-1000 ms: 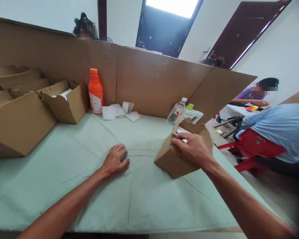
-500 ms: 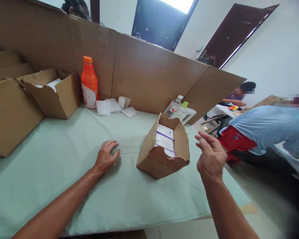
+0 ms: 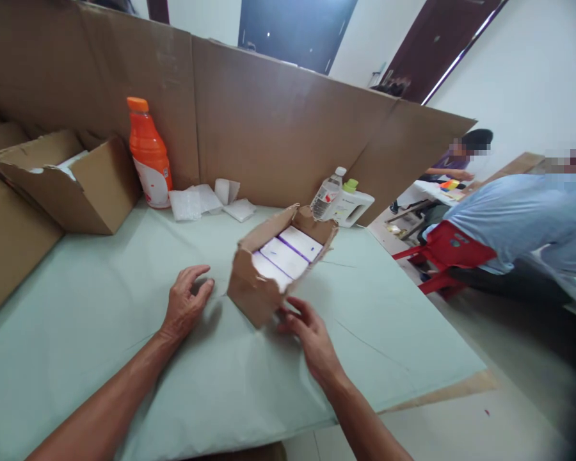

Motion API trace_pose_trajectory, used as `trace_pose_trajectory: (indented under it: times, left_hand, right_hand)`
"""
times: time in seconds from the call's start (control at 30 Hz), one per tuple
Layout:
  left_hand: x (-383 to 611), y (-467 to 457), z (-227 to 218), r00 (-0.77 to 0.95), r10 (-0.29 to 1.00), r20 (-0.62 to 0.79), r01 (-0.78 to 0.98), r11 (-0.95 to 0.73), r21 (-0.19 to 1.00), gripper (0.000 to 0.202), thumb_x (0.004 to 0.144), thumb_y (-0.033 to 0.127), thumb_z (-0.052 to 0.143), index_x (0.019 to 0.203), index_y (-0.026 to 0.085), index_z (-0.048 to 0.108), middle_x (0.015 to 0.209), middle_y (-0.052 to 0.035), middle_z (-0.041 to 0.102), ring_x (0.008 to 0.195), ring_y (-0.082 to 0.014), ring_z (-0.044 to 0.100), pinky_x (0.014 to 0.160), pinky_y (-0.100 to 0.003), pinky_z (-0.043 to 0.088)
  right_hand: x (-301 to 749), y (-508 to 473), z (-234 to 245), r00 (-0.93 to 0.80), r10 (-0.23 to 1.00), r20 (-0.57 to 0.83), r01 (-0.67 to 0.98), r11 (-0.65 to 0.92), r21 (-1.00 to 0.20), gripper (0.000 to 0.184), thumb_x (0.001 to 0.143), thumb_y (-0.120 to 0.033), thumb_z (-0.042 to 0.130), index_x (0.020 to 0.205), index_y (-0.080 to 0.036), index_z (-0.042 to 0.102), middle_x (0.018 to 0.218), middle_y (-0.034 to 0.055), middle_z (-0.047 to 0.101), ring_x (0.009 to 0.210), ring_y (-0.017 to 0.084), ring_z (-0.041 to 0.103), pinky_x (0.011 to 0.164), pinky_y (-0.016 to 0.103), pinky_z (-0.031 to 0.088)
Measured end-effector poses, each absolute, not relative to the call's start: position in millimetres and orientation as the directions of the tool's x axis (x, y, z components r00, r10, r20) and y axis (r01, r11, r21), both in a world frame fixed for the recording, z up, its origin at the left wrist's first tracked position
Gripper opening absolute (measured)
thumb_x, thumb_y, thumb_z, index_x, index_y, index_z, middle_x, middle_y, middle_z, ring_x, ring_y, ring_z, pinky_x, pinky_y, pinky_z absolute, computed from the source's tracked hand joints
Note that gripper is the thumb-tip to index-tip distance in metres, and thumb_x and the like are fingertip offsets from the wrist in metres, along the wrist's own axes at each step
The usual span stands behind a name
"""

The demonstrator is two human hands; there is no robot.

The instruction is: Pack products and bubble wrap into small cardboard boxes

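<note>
A cardboard box (image 3: 255, 291) with its top open stands on the green-covered table, turned at an angle and seemingly tipped. Inside it sit white blocks (image 3: 283, 257) edged with purple lines. At the box's near right corner is my right hand (image 3: 312, 336), fingers apart and slightly bent; the fingertips are blurred against the cardboard and seem to touch it. My left hand (image 3: 188, 301) rests to the left of the box, apart from it, with thumb and fingers spread around nothing.
Behind stands a tall cardboard partition (image 3: 269, 121). Along it are an orange bottle (image 3: 150, 153), white foam sheets (image 3: 196, 202), a clear bottle (image 3: 327, 194) and a white jug (image 3: 350, 208). More cardboard boxes (image 3: 93, 192) stand at left. A person in blue (image 3: 532, 218) sits at right.
My right hand has moved left to the box's near corner. The box has turned and shifted left. My left hand stays beside it, fingers still spread. The view has shifted slightly.
</note>
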State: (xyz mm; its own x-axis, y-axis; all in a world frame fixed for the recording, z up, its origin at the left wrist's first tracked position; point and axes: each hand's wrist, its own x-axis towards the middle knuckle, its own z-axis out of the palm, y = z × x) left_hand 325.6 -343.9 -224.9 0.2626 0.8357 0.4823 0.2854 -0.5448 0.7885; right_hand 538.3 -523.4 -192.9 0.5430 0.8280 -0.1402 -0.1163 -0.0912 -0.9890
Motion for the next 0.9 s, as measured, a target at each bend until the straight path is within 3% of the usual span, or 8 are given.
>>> trace_pose_trajectory:
  times: [0.1, 0.17, 0.27, 0.37, 0.43, 0.53, 0.7, 0.9]
  left_hand:
    - [323, -343, -221, 0.178, 0.889, 0.422, 0.249, -0.456, 0.854, 0.032, 0.090, 0.041, 0.056, 0.111, 0.019, 0.067, 0.113, -0.0093, 0.069, 0.104, -0.0244, 0.065, 0.090, -0.039, 0.054]
    - [322, -342, -220, 0.132, 0.904, 0.407, 0.222, -0.427, 0.877, 0.033, 0.091, 0.042, 0.054, 0.111, 0.019, 0.067, 0.116, -0.0094, 0.067, 0.107, -0.0243, 0.064, 0.089, -0.038, 0.054]
    - [323, -342, -219, 0.116, 0.900, 0.421, 0.222, -0.437, 0.872, 0.031, 0.091, 0.042, 0.054, 0.108, 0.019, 0.067, 0.117, -0.0098, 0.066, 0.110, -0.0241, 0.062, 0.087, -0.036, 0.054]
    - [327, -344, -218, 0.145, 0.896, 0.420, 0.208, -0.442, 0.872, 0.028, 0.090, 0.040, 0.055, 0.103, 0.019, 0.069, 0.113, -0.0093, 0.067, 0.102, -0.0221, 0.064, 0.080, -0.033, 0.054]
    - [330, -347, -218, 0.186, 0.889, 0.417, 0.187, -0.449, 0.874, 0.027, 0.090, 0.038, 0.055, 0.104, 0.019, 0.069, 0.110, -0.0084, 0.066, 0.093, -0.0195, 0.064, 0.076, -0.031, 0.054]
    - [333, -352, -216, 0.240, 0.879, 0.412, 0.153, -0.454, 0.878, 0.027, 0.091, 0.036, 0.054, 0.107, 0.019, 0.067, 0.108, -0.0077, 0.065, 0.085, -0.0169, 0.063, 0.072, -0.030, 0.053]
    - [332, -352, -212, 0.211, 0.901, 0.380, 0.135, -0.412, 0.901, 0.026, 0.089, 0.037, 0.056, 0.105, 0.020, 0.068, 0.107, -0.0076, 0.065, 0.087, -0.0182, 0.063, 0.071, -0.029, 0.052]
    - [322, -335, -213, 0.092, 0.946, 0.311, 0.115, -0.321, 0.940, 0.028, 0.089, 0.039, 0.053, 0.102, 0.020, 0.068, 0.107, -0.0071, 0.066, 0.096, -0.0215, 0.061, 0.089, -0.036, 0.050]
  right_hand:
    - [521, -513, -185, 0.278, 0.952, -0.129, 0.023, -0.141, -0.990, 0.047, 0.075, -0.043, 0.076, 0.117, -0.023, 0.070, 0.127, 0.0112, 0.068, 0.116, 0.029, 0.063, 0.087, 0.039, 0.055]
    - [521, -506, -182, 0.178, 0.979, -0.104, 0.145, -0.131, -0.981, 0.035, 0.076, -0.042, 0.074, 0.106, -0.023, 0.075, 0.129, 0.0107, 0.067, 0.115, 0.029, 0.063, 0.092, 0.041, 0.052]
    - [547, -497, -184, 0.390, 0.920, -0.024, 0.180, -0.102, -0.978, 0.026, 0.077, -0.042, 0.070, 0.091, -0.021, 0.076, 0.116, 0.0112, 0.072, 0.110, 0.029, 0.065, 0.094, 0.043, 0.050]
    - [592, -487, -188, 0.702, 0.711, 0.037, 0.133, -0.080, -0.988, 0.038, 0.075, -0.043, 0.068, 0.104, -0.019, 0.071, 0.110, 0.0124, 0.073, 0.107, 0.029, 0.065, 0.086, 0.041, 0.051]
    - [620, -478, -190, 0.786, 0.612, 0.081, 0.149, -0.059, -0.987, 0.048, 0.069, -0.041, 0.070, 0.111, -0.018, 0.068, 0.118, 0.0134, 0.070, 0.110, 0.029, 0.064, 0.086, 0.040, 0.051]
    - [643, -459, -193, 0.744, 0.657, 0.120, 0.193, -0.039, -0.980, 0.054, 0.064, -0.041, 0.071, 0.113, -0.019, 0.066, 0.126, 0.0122, 0.067, 0.111, 0.028, 0.063, 0.090, 0.040, 0.050]
    - [628, -437, -204, 0.606, 0.783, 0.142, 0.250, -0.018, -0.968, 0.034, 0.072, -0.038, 0.056, 0.094, -0.017, 0.072, 0.103, 0.0071, 0.075, 0.103, 0.028, 0.063, 0.094, 0.040, 0.047]
    - [588, -451, -213, 0.515, 0.847, 0.135, 0.336, -0.054, -0.940, 0.039, 0.069, -0.032, 0.061, 0.104, -0.017, 0.067, 0.093, 0.0055, 0.073, 0.088, 0.025, 0.063, 0.082, 0.036, 0.051]
